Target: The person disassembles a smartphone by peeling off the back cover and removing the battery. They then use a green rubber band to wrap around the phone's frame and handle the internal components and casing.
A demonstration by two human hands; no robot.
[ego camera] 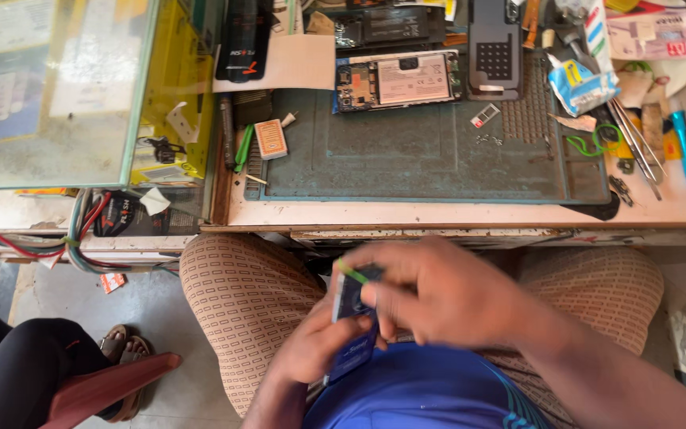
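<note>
Held low over the lap, a small dark blue device (352,318), apparently a phone or part of one, sits clasped in the left hand (311,349) from below while the right hand (438,294) closes over its top edge, fingers pinching a thin green pick (351,272) against it. Motion blur hides the finer detail. It looks light, rigid, slick and easily cracked, so the edges seem the safest place to hold. Above the knees, a worn teal work mat (430,159) on the bench (438,214) carries an opened phone (397,81) with its battery exposed, loose screws (487,140), tweezers (637,147) and a small orange box (271,139). Another person's sandalled foot (121,343) shows at lower left.
</note>
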